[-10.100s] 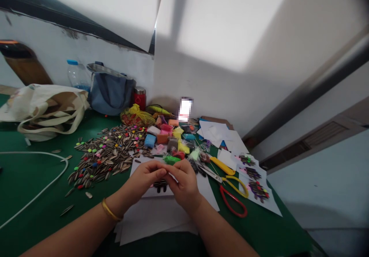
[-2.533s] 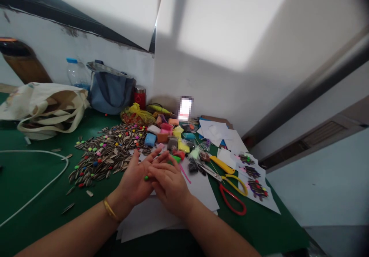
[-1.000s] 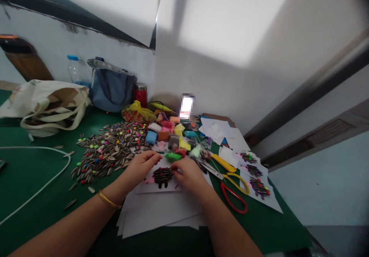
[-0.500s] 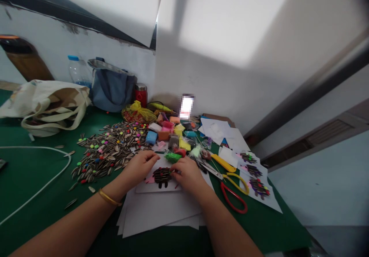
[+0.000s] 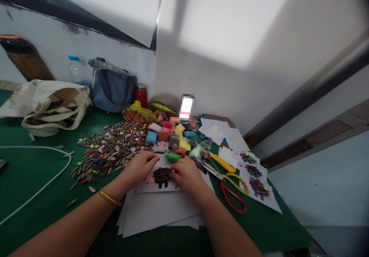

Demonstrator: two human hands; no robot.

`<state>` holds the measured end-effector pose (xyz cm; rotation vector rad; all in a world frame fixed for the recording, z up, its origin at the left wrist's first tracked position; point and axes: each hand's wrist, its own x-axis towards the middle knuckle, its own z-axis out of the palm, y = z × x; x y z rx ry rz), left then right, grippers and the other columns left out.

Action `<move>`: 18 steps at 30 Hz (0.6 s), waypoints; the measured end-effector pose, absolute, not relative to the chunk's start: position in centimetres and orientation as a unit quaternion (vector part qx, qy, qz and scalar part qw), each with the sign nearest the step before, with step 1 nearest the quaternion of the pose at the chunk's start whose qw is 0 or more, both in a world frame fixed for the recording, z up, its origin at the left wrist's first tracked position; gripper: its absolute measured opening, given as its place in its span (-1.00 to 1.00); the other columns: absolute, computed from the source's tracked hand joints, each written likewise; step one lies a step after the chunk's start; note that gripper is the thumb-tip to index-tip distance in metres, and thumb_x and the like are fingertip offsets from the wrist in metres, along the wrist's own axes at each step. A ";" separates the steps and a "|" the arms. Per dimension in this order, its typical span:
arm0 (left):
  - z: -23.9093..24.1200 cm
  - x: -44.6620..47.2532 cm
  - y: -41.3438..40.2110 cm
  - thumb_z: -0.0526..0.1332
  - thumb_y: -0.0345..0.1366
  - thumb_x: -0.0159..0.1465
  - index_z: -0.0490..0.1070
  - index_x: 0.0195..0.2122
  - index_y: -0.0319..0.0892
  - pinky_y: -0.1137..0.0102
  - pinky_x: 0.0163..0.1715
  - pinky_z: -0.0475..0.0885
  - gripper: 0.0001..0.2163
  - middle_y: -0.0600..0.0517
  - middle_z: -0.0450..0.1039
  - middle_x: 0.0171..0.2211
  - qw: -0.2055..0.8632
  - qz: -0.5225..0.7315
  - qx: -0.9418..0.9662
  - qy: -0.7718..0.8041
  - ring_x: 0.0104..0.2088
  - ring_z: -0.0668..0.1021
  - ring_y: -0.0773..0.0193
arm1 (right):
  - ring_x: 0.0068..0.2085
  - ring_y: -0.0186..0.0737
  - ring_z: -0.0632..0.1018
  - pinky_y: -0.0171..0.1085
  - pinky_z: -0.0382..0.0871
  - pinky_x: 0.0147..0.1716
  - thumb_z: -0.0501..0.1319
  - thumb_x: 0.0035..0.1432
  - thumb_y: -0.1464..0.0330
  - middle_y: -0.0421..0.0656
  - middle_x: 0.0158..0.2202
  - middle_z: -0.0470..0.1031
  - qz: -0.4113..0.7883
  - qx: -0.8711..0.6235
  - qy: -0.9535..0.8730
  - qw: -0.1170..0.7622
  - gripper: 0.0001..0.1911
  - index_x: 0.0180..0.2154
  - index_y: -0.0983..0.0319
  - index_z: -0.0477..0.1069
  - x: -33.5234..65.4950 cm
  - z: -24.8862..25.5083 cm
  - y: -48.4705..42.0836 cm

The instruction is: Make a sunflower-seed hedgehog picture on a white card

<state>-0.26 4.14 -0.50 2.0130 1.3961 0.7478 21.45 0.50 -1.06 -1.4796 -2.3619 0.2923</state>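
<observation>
A hedgehog-like figure of sunflower seeds and dark clay (image 5: 162,175), with a pink front end, red dots and dark feet, lies on a sheet of white paper (image 5: 147,188). My right hand (image 5: 186,172) is at its right side, thumb and fingers pinched against the seeds; what is between them is too small to tell. Above the figure's left end, my left hand (image 5: 141,166) has thumb and fingertips together, and anything in them is hidden. More white sheets (image 5: 161,211) are stacked beneath. A green clay packet (image 5: 173,157) lies just behind the figure.
Sunflower seeds with coloured clay balls (image 5: 115,145) spread at the left. Clay packets (image 5: 164,135) are heaped behind. To the right lie scissors (image 5: 233,197), a yellow cutter (image 5: 223,163) and finished-looking seed figures (image 5: 259,188) on paper. Bags (image 5: 112,88) stand at the back left.
My right hand's fingertips have shifted very slightly left against the seed figure. My left hand stays almost still.
</observation>
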 end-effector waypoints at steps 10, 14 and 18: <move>-0.2 -0.4 4.3 0.06 -0.06 0.28 0.53 -0.40 -0.14 0.36 -0.33 0.33 -0.66 0.05 0.54 -0.39 0.281 0.276 0.759 0.518 -0.35 0.54 0.18 | -0.18 -0.16 0.50 -0.23 0.22 -0.18 0.35 0.14 0.33 -0.16 -0.31 0.58 0.093 -0.530 -0.830 0.144 -0.92 -0.28 0.12 0.62 21.1 -1.1 0.6; -0.1 -0.4 4.2 0.06 -0.06 0.29 0.51 -0.42 -0.14 0.37 -0.33 0.33 -0.66 0.05 0.53 -0.42 0.279 0.276 0.762 0.515 -0.35 0.54 0.18 | -0.17 -0.15 0.49 -0.22 0.23 -0.19 0.35 0.14 0.31 -0.17 -0.31 0.58 0.101 -0.538 -0.825 0.142 -0.91 -0.27 0.12 0.61 21.1 -0.9 0.5; -0.1 -0.4 4.1 0.06 -0.06 0.29 0.53 -0.38 -0.13 0.36 -0.31 0.35 -0.66 0.04 0.55 -0.38 0.281 0.281 0.759 0.515 -0.33 0.54 0.17 | -0.14 -0.13 0.48 -0.20 0.26 -0.13 0.33 0.18 0.27 -0.15 -0.27 0.56 0.099 -0.545 -0.808 0.202 -0.85 -0.21 0.15 0.58 21.9 -0.8 0.6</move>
